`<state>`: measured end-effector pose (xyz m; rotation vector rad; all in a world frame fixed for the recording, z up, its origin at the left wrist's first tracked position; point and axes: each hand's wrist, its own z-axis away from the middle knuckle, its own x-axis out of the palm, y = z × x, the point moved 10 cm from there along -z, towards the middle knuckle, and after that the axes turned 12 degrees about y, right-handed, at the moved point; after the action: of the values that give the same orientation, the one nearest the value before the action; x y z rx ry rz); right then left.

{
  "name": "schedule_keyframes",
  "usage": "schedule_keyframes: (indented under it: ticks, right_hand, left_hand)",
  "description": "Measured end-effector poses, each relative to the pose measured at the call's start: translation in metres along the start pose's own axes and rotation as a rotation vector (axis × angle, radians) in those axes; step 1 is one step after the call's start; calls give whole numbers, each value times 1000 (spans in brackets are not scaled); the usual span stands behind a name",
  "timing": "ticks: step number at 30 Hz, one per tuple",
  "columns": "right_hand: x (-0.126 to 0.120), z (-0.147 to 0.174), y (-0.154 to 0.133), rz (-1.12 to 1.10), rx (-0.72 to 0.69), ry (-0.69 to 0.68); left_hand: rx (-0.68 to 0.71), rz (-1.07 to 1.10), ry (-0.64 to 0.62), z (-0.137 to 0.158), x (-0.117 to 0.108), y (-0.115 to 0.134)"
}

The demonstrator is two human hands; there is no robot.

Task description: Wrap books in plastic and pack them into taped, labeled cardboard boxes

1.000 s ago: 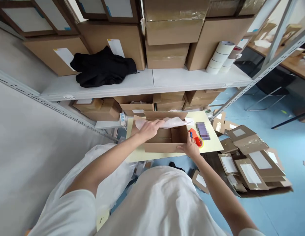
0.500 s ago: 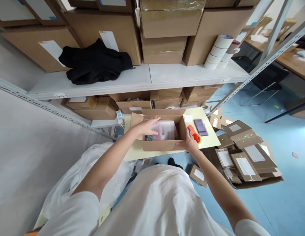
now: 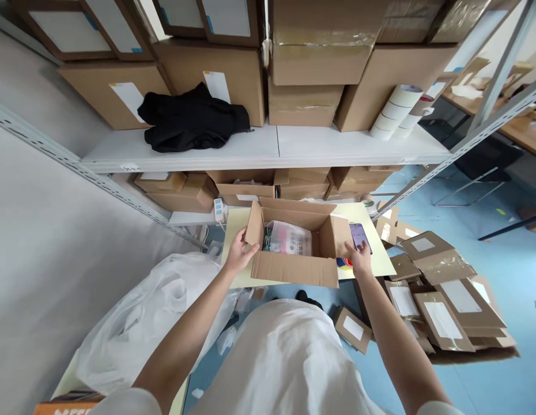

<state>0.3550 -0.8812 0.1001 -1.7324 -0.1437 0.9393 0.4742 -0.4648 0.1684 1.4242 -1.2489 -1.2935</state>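
An open cardboard box (image 3: 294, 270) stands on a pale yellow tabletop (image 3: 382, 262), its flaps raised or folded outward. Inside it lie a clear plastic package with pink and white print (image 3: 290, 238) and, at the left end, something dark green that I cannot make out. My left hand (image 3: 241, 252) pinches the lower edge of the left flap (image 3: 254, 223). On the other side, my right hand (image 3: 359, 259) has its fingers closed at the edge of the right flap (image 3: 340, 236). A phone (image 3: 358, 231) and a partly hidden red and blue tool (image 3: 343, 262) lie beside that hand.
Above the table, a metal shelf (image 3: 233, 151) carries cartons, a black garment (image 3: 192, 118) and tape rolls (image 3: 395, 112). White plastic bags (image 3: 155, 311) bulge at the left. Flattened and small cartons (image 3: 445, 311) are piled on the blue floor at the right.
My left hand has left the package inside the box and moved to the left flap. My right hand has shifted to the right flap, which now folds outward over the tool.
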Motion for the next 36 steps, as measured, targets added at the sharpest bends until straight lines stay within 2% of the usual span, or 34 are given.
schedule_keyframes:
  ticks: [3,5,8,11,14,15,17,20,22,25,27,29,33,34,36]
  right_hand:
    - [-14,-7,9,-208,194,92]
    - [-20,-7,-5,-235,162,99]
    - [-13,-2,-41,-228,28,-30]
    - [3,10,-78,-131,-167,-175]
    - [31,39,-101,41,-437,-464]
    - [37,49,-101,120,-524,-555]
    - [39,62,-92,281,-662,-653]
    - [27,64,-68,448,-785,-668]
    - [22,64,-56,499,-838,-672]
    - [23,62,-50,422,-841,-678]
    - [28,57,-54,279,-783,-664]
    - [35,46,-58,146,-673,-595]
    - [38,12,-47,5,-343,-314]
    - [39,6,-43,-10,-274,-281]
    - [48,-3,-41,-15,-205,-310]
  left_hand:
    - [123,-153,-73,9,8,14]
    - [207,-304,-146,16,17,19]
    - [294,-491,-290,22,37,18]
    - [320,-574,-386,19,50,13]
    - [354,-586,-493,18,52,11]
    - [372,-602,-538,19,50,10]
    - [414,-679,-623,25,42,5]
    - [486,-860,-733,36,28,-9]
    - [537,-938,-748,39,21,-16]
    - [586,-868,-643,36,19,-16]
    - [555,-741,-510,30,20,-13]
    - [440,-644,-318,21,15,-14]
    - [152,-516,112,14,-1,-24]
    - [116,-478,195,14,-4,-25]
    - [57,-420,296,14,-6,-25]
